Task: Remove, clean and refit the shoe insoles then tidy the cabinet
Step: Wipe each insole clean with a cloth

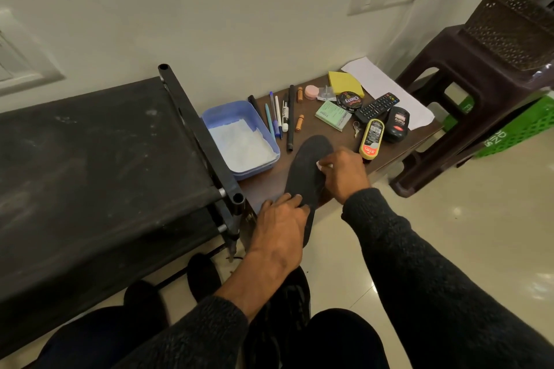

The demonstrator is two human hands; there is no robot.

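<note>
on the low table (389,156): tray (239,138) far left, pens (277,117) just right of it, insole (305,177) nearer, remote (376,106) far right; stool (449,99) beyond.

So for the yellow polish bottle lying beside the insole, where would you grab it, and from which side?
Take the yellow polish bottle across its middle, fingers coming down from above onto its long sides. It lies flat on the low table. The black polish container crowds its right side, and the right hand sits near its cap end.
</note>
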